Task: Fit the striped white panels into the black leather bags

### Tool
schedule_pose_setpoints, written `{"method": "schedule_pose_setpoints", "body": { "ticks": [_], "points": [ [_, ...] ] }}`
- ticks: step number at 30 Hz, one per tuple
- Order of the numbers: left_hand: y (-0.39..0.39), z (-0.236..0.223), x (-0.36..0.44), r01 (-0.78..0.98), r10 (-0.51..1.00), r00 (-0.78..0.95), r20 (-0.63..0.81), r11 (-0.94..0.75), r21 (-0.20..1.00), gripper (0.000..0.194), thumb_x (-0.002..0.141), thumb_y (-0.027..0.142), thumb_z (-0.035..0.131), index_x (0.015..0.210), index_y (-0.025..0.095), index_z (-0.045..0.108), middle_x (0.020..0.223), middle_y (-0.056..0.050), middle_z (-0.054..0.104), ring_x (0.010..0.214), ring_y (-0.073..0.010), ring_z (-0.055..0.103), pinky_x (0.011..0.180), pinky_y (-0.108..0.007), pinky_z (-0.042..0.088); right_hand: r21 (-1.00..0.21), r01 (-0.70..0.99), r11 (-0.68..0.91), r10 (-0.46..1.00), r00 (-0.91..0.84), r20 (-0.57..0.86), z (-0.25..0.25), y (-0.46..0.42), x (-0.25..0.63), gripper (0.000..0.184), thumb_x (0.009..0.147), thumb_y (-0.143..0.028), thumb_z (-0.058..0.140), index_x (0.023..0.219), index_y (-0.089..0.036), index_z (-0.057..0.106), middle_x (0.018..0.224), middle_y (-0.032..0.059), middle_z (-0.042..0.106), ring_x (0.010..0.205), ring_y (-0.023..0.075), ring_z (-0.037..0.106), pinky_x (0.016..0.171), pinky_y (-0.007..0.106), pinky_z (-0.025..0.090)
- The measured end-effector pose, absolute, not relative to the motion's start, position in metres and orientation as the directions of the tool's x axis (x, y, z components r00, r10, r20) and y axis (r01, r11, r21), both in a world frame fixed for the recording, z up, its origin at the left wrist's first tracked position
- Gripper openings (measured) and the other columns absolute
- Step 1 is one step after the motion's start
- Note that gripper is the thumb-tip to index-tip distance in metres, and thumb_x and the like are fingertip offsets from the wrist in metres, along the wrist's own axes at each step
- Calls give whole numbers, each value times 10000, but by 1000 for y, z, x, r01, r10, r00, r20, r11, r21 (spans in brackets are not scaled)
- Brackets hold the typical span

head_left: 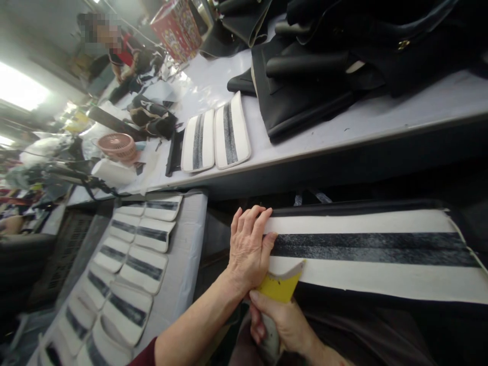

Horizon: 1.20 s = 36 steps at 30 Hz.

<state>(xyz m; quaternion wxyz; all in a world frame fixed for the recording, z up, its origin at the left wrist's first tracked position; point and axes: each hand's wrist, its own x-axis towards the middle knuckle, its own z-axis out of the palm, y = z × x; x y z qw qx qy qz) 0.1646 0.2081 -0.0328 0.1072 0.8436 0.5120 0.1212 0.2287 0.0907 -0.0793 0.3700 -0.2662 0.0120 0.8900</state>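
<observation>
A long white panel (pixel 373 284) with a dark, speckled stripe down its middle lies over black material in front of me. At its left end is my left hand (pixel 249 249), fingers bent towards the far edge and thumb on the surface, gripping that end. Just below, my right hand (pixel 280 317) is closed round the pale handle of a yellow-bladed scraper (pixel 280 287). The blade points up and to the right, against the panel's near left corner. Part of the blade's left side is behind my left wrist.
Two smaller striped panels (pixel 232 134) lie on the white table (pixel 213 76), beside black leather bags (pixel 305 91). Several more striped pieces (pixel 129 305) cover a lower surface on the left. A pink fan (pixel 118 146), a red patterned box (pixel 177 30) and a person (pixel 127 53) are farther back.
</observation>
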Motion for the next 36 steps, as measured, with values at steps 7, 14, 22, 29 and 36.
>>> {"method": "schedule_pose_setpoints", "body": {
  "ticks": [7,14,22,29,36],
  "points": [
    [208,-26,187,884,920,350,176,-387,263,311,963,347,488,1229,194,543,1221,-108,581,1186,-275,508,1171,-518,157,-144,-726,-672,662,-502,-557,-67,90,235,472,706,-538,770,559,-128,590,408,-7,490,365,99,459,427,234,409],
    [220,-27,188,729,968,152,198,-245,639,465,869,549,609,1175,199,581,1046,-88,638,1042,-286,552,1079,-505,267,-193,-746,-637,660,-399,-637,-44,88,238,419,620,-468,837,743,-113,650,450,-45,503,328,65,376,365,216,363],
    [200,-44,147,22,975,-206,-85,92,996,436,998,482,349,1251,176,529,1308,-134,603,1146,-209,604,993,-366,450,-556,-565,-610,747,-176,-642,-12,64,325,426,767,-470,774,1034,-169,634,582,-38,533,433,75,426,439,217,376],
    [123,-56,128,-427,955,1,-296,268,863,566,815,194,630,1367,254,520,1524,-54,432,1412,-233,374,1163,-366,311,-729,-404,-553,786,39,-617,5,78,394,496,691,-482,803,1064,-219,608,724,13,596,418,88,400,384,233,344],
    [117,-54,144,-514,956,39,-290,268,815,682,764,117,666,1412,248,497,1450,-79,519,1377,-287,412,1141,-396,323,-835,-193,-516,819,174,-546,3,107,431,414,701,-523,782,903,-209,603,728,10,608,421,82,397,372,216,344]
  ]
}}
